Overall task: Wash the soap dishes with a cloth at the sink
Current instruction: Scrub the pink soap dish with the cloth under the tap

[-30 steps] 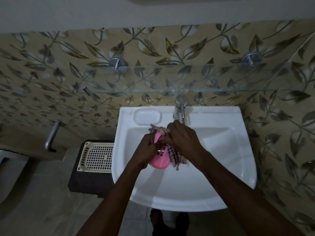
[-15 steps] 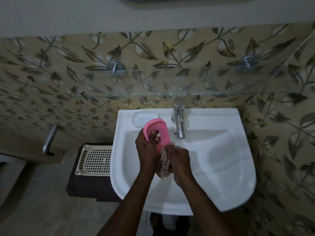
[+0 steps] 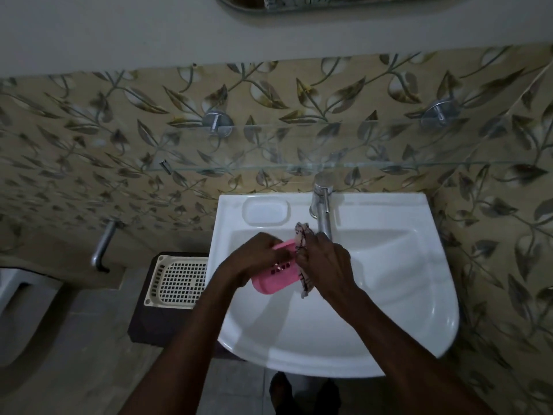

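Observation:
Over the white sink [image 3: 419, 333], my left hand [image 3: 254, 259] grips a pink soap dish [image 3: 275, 280] with drain holes, tilted so its hollow side faces up and right. My right hand [image 3: 326, 265] holds a pale patterned cloth [image 3: 302, 235] bunched against the dish's right edge. One end of the cloth sticks up by the tap [image 3: 321, 211]; the other end hangs below my right hand. No water stream is visible from the tap.
A cream perforated tray [image 3: 176, 283] lies on a dark stool [image 3: 143, 324] left of the sink. A glass shelf [image 3: 299, 166] juts out above the tap. A metal pipe [image 3: 103, 247] projects from the leaf-patterned wall at left. A moulded soap recess [image 3: 266, 211] sits on the sink's back rim.
The pink dish was held upright near the recess half a second ago; it now lies lower and tilted over the basin. My right hand with the cloth moved up to the dish's right edge.

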{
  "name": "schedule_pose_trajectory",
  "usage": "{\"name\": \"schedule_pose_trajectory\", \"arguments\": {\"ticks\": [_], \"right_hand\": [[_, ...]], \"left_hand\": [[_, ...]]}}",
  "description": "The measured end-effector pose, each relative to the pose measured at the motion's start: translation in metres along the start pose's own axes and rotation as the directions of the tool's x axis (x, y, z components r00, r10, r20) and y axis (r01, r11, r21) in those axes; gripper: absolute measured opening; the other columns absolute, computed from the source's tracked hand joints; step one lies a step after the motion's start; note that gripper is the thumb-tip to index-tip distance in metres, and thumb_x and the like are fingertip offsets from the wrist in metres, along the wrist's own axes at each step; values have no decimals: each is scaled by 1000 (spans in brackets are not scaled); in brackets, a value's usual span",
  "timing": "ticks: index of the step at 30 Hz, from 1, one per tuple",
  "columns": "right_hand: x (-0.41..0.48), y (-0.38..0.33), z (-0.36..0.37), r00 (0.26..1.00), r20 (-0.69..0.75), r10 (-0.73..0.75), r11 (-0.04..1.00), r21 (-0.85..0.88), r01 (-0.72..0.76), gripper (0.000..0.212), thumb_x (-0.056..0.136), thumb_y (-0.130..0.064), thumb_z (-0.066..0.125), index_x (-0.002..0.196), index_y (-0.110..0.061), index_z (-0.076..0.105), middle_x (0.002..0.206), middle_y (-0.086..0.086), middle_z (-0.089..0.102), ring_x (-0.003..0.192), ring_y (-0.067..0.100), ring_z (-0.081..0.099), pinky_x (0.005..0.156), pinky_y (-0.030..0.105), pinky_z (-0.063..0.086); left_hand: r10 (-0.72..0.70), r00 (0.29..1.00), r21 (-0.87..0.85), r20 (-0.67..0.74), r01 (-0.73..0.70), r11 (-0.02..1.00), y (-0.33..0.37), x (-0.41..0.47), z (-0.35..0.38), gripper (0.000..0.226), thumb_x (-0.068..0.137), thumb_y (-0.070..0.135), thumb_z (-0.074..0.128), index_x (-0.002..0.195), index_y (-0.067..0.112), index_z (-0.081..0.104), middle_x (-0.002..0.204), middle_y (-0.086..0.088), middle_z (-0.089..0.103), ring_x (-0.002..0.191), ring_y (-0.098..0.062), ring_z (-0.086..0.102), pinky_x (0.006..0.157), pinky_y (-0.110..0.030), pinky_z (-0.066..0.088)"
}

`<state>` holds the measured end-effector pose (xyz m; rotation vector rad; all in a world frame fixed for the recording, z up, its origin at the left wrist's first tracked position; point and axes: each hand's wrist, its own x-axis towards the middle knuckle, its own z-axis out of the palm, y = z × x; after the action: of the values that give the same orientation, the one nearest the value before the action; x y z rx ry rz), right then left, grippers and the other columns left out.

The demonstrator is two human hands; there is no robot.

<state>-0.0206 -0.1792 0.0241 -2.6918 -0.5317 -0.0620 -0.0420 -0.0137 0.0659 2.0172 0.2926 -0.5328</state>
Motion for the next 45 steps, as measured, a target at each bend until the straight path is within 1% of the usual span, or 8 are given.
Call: {"name": "schedule_pose_trajectory", "arguments": {"ticks": [13,17,23,29,32,36,40,45], "right_hand": [[-4,-14,12,725,418,547,523,506,-686,36,83,-37,67,92,-3,61,82,12,68,76,27,68,60,30,49],[-17,-22,22,674,538,506,315,613,-725,29,87,-29,64,64,-13,55,52,0,61,36,9,57,36,18,38],[-15,-26,24,554,646,525,34,635,-772,28,92,-29,59,77,-5,62,63,11,69,46,17,62,36,19,39],[-22,-36,22,761,222,610,632,442,-636,21,92,-25,56,86,-7,63,85,8,67,82,28,68,67,30,51],[-23,-39,23,866,119,487,794,353,-495,22,97,-22,51,97,-5,65,92,10,69,86,25,68,71,34,55],[-33,-39,27,934,176,311,893,284,-351,23,97,-19,49,113,-6,60,110,11,63,98,25,63,78,33,52],[-45,-17,21,969,118,215,892,381,-244,13,90,-18,56,87,-7,63,87,9,65,83,28,63,71,38,50],[-41,-5,5,985,-152,80,874,486,4,18,93,-19,49,102,-10,62,105,9,61,100,14,53,92,26,46]], "left_hand": [[5,753,-317,-658,-283,905,-30,8,78,35,99,22,55,70,5,63,60,-9,61,56,-19,56,53,-38,47],[-109,749,-469,-654,-288,835,-31,23,74,31,101,31,52,81,15,70,74,-15,68,67,-24,62,59,-33,53],[-301,775,-688,-556,-227,689,-39,19,86,33,102,45,44,98,16,60,89,-11,67,76,-22,66,61,-27,57],[-271,750,-517,-604,-109,849,-28,5,86,72,83,50,71,137,24,32,124,-7,56,107,-25,64,86,-43,57],[-357,781,-632,-512,-62,772,-10,8,84,129,55,64,84,147,54,-6,156,-3,25,125,-26,49,98,-50,52],[-466,780,-734,-418,13,679,-15,33,64,116,84,50,70,152,38,-23,160,-18,24,130,-40,49,104,-48,46],[-389,916,-948,-99,31,316,-49,43,35,78,97,60,40,159,27,7,144,-14,46,119,-37,54,98,-51,46],[-184,973,-963,140,177,205,-70,29,27,66,99,52,35,142,3,48,112,-20,69,96,-36,71,80,-46,61]]}}
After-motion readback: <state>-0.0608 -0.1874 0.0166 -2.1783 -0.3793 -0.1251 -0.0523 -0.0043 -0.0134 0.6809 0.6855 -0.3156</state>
